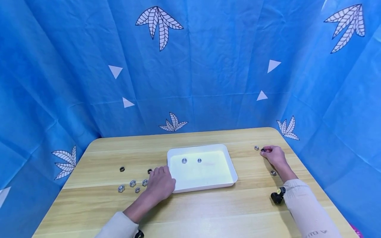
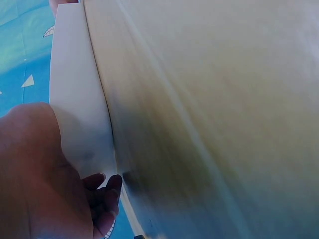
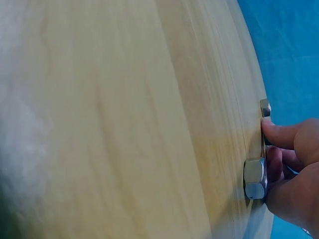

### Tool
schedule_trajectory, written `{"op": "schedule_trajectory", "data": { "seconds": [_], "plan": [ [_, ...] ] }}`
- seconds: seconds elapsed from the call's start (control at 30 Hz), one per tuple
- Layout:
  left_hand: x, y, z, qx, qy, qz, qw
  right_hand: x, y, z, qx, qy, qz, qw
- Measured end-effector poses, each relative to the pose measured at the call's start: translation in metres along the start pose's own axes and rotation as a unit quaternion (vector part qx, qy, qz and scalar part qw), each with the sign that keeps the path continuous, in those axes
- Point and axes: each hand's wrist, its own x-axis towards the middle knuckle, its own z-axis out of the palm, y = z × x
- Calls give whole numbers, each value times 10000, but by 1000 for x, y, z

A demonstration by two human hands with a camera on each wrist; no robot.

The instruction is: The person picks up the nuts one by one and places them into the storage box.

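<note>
At the right end of the table, my right hand (image 1: 275,156) pinches a small black nut (image 1: 263,150) between thumb and fingertips, low by the tabletop. A silver nut (image 1: 256,147) lies just beyond the fingertips, and another silver nut (image 1: 273,173) sits nearer me, beside the wrist; in the right wrist view this larger silver nut (image 3: 255,178) overlaps the fingers. My left hand (image 1: 162,183) holds the white tray (image 1: 205,188) at its near left corner, its fingers curled along the left wall. Inside the tray lie two silver nuts, one larger (image 1: 184,160) and one smaller (image 1: 199,160).
Left of the tray are several silver nuts (image 1: 132,183) and two black nuts, one farther left (image 1: 122,169) and one by my left knuckles (image 1: 149,171). Blue patterned cloth (image 1: 208,66) hangs around the back and sides of the wooden table (image 1: 205,215).
</note>
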Motion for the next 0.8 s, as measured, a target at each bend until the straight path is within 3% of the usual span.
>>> {"op": "schedule_trajectory", "data": {
  "seconds": [0.8],
  "plan": [
    [-3,0,0,-17,73,33,10000,1,2,3,73,35,124,9999]
  ]
}}
